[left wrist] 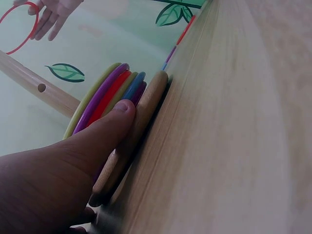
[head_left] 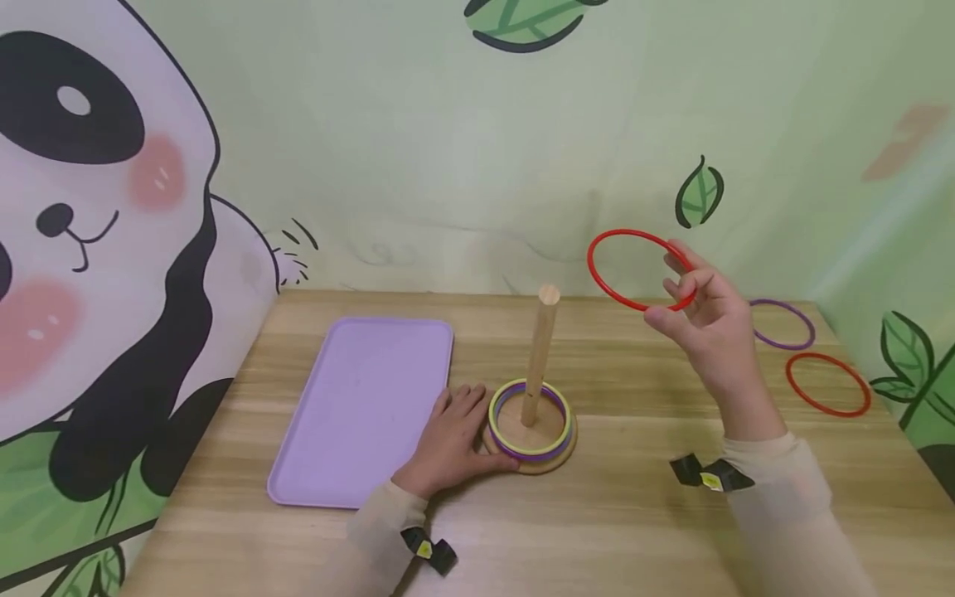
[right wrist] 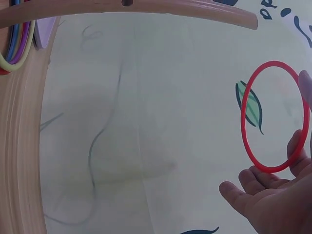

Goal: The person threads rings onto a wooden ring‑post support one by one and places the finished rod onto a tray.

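My right hand [head_left: 712, 327] pinches a red ring [head_left: 593, 261] between thumb and fingers, raised to the right of a wooden peg [head_left: 542, 344]. The peg stands upright on a round wooden base [head_left: 537, 468]. A stack of rings in yellow, purple, red and blue circles its foot, a yellow ring [head_left: 496, 406] on top. Against the left side of the base rests my left hand [head_left: 451, 448], its fingers extended and its thumb along the front edge. The left wrist view shows that thumb [left wrist: 107, 126] touching the base edge and the lowest rings.
A lilac tray [head_left: 366, 414] lies left of the peg, close to my left hand. On the right of the wooden table [head_left: 612, 531] lie a purple ring [head_left: 809, 327] and another red ring [head_left: 828, 410]. A painted wall [head_left: 418, 166] rises behind the table.
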Demonstrator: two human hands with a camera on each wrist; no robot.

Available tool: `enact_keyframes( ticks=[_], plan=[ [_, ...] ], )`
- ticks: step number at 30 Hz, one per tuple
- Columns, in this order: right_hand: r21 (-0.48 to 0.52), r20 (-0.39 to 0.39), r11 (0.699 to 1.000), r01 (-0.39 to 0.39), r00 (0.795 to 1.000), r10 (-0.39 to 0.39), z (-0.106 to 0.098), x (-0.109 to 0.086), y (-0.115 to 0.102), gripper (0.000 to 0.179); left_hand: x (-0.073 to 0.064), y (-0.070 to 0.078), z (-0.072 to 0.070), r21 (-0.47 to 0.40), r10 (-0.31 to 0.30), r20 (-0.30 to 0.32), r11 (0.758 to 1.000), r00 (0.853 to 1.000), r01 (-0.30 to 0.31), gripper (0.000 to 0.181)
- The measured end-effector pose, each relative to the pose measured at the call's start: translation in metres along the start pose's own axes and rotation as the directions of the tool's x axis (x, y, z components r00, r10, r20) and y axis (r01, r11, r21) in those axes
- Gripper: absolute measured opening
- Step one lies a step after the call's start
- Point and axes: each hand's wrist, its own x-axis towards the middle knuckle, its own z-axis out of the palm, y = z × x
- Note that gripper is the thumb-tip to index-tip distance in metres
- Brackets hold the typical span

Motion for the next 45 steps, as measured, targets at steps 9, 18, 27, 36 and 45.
enact_keyframes(
  ticks=[9, 18, 27, 36, 45],
  plan=[
    [-0.012, 0.030, 1.000, 0.018, 0.999, -0.017, 0.008, 0.003, -0.003, 0.024, -0.002, 0.000, 0.003, -0.004, -0.009, -0.004, 1.000, 1.000, 0.009, 0.112],
    [0.080, 0.068, 0.996, 0.044, 0.996, -0.049, 0.016, 0.005, -0.013, 0.023, 0.000, 0.000, 0.003, 0.016, -0.004, -0.001, 1.000, 1.000, 0.004, 0.112],
    [0.107, 0.102, 0.993, 0.056, 0.993, -0.067, 0.029, 0.005, -0.015, 0.027, -0.001, 0.000, 0.002, 0.013, -0.004, -0.001, 1.000, 1.000, 0.004, 0.111],
    [0.069, 0.153, 0.994, 0.082, 0.984, -0.092, 0.042, 0.003, -0.013, 0.030, 0.000, 0.000, 0.002, 0.008, 0.007, -0.009, 1.000, 1.000, -0.007, 0.111],
    [-0.014, 0.227, 0.993, 0.115, 0.968, -0.109, 0.050, -0.002, -0.008, 0.033, 0.000, -0.001, 0.002, 0.005, 0.002, -0.008, 1.000, 1.000, -0.002, 0.111]
  ],
)
